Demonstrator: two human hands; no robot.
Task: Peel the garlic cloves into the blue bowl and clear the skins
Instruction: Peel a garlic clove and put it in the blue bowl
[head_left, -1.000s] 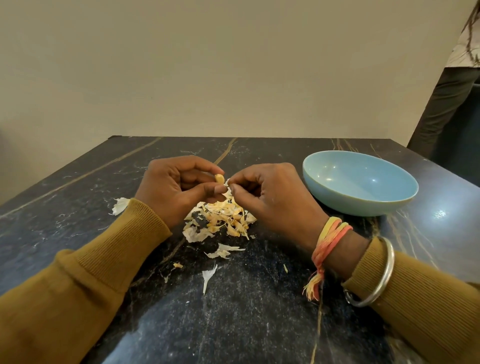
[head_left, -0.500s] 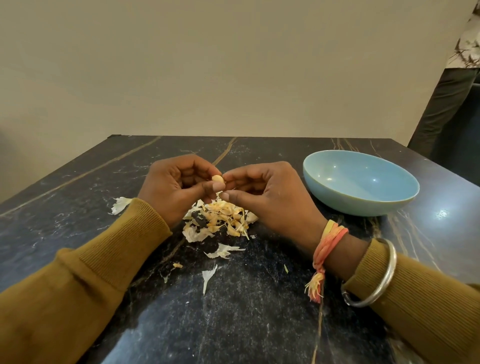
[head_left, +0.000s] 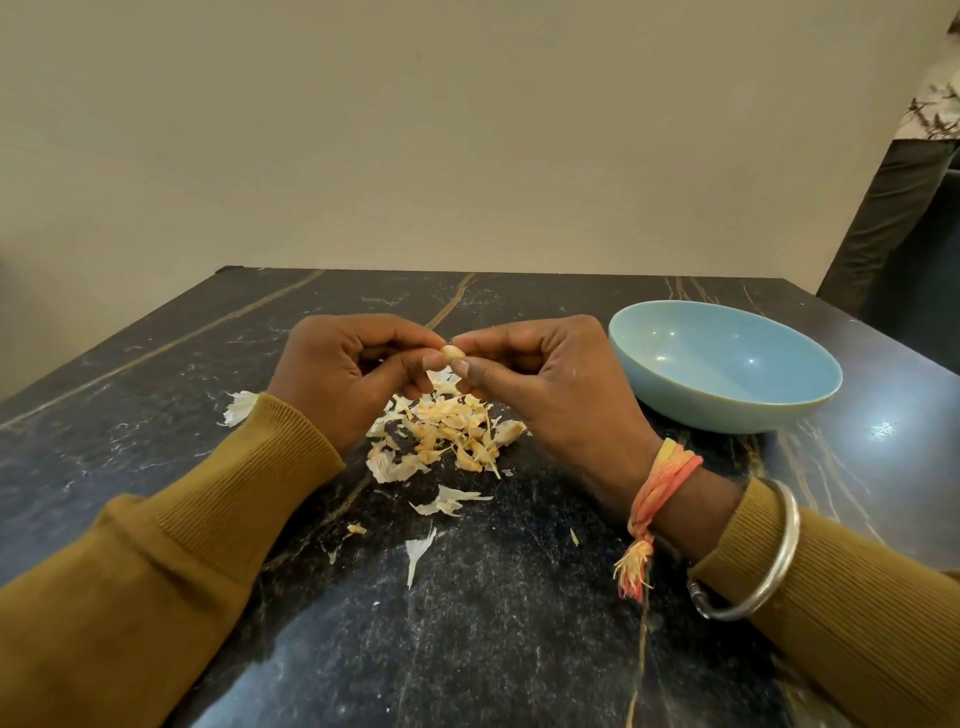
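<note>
A small pale garlic clove (head_left: 453, 354) is held above the table between both hands. My left hand (head_left: 353, 379) pinches it from the left with thumb and fingertips. From the right, my right hand (head_left: 550, 384) pinches the same clove with thumb and forefinger. Directly under the hands lies a heap of dry garlic skins (head_left: 447, 436). The blue bowl (head_left: 724, 366) stands to the right of my right hand, and I see nothing inside it.
The black marble table (head_left: 519, 649) carries loose skin scraps: one white piece (head_left: 240, 407) by my left sleeve, others (head_left: 449, 501) nearer me. A person's leg (head_left: 883, 218) stands at the far right beyond the table. A beige wall is behind.
Both hands have lifted a little with the clove, and my right fingers have closed in on it from the right. The bowl and skin heap have not moved.
</note>
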